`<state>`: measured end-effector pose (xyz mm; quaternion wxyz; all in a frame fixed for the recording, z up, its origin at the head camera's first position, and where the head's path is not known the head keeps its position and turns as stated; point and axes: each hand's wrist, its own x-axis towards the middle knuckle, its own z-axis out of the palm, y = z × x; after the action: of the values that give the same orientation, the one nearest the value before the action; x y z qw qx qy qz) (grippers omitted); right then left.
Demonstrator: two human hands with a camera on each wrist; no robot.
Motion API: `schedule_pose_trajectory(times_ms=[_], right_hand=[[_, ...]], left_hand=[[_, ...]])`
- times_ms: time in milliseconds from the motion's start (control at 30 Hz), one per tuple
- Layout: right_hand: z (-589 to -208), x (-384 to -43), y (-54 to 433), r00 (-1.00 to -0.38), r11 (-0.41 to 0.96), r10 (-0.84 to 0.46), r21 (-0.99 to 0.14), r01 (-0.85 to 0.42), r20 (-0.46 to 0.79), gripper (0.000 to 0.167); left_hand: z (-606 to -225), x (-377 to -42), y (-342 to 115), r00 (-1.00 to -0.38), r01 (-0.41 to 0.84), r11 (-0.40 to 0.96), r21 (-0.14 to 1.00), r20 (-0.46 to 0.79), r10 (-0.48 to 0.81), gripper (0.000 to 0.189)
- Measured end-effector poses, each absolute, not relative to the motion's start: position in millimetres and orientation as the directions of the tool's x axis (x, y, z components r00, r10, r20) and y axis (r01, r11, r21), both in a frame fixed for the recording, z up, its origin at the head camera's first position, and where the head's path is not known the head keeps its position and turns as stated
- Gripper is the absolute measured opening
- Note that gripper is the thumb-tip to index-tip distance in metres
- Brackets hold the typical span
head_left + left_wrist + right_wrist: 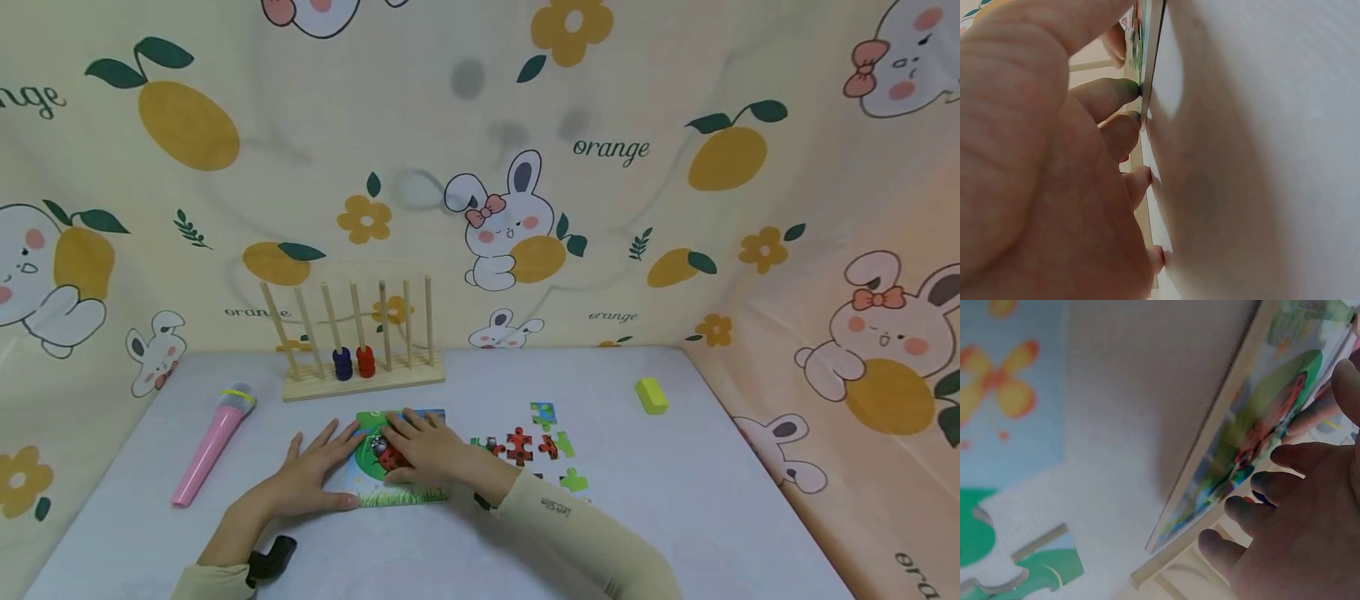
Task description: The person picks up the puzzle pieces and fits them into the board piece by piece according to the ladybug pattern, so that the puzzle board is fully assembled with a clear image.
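Observation:
A flat puzzle board (pixel 405 497) with a ladybug picture (pixel 388 455) lies on the table in the head view. My left hand (pixel 309 479) is spread at the board's left side, its fingertips and thumb touching that edge. Over the picture, my right hand (pixel 429 451) reaches across with its fingers extended, covering part of it. The right wrist view shows the board (pixel 1272 406) near straight fingers, but contact is hard to judge there. In the left wrist view, fingertips meet the thin board edge (pixel 1152 47). Neither hand grips anything.
Several loose jigsaw pieces (pixel 519 447) lie right of the board, some hidden by the right forearm. Behind stands a wooden peg rack (pixel 367 390) with blue and red rings. A pink toy microphone (pixel 212 452) lies left, a yellow block (pixel 651 396) far right.

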<state>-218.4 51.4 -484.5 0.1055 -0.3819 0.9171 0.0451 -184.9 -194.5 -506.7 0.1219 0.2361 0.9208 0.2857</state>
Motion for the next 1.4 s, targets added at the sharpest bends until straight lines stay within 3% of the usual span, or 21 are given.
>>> schedule_pose_trajectory(times_ms=[633,933,1100,1233,1400], right_hand=[[-486,-214,47,-0.711,0.738,-0.654,-0.010,-0.675,-0.260,0.081],[-479,-227,70,-0.707,0.728,-0.685,-0.188,-0.659,-0.177,0.073],[-467,-244,115,-0.770,0.742,-0.637,-0.301,-0.599,-0.040,0.052],[-467,-259,161,-0.864,0.762,-0.499,-0.442,-0.474,0.068,0.033],[-466,-270,216,-0.957,0.780,-0.289,-0.574,-0.248,0.021,0.027]], left_hand=[[-506,-186,-195,-0.860,0.364,0.729,0.580,-0.091,0.502,0.098],[-508,-188,-193,-0.865,0.362,0.747,0.558,-0.098,0.492,0.100],[-508,-187,-191,-0.869,0.347,0.747,0.567,-0.105,0.484,0.101],[-507,-186,-191,-0.869,0.343,0.745,0.572,-0.107,0.483,0.101],[-506,-185,-192,-0.868,0.348,0.740,0.576,-0.100,0.486,0.101]])
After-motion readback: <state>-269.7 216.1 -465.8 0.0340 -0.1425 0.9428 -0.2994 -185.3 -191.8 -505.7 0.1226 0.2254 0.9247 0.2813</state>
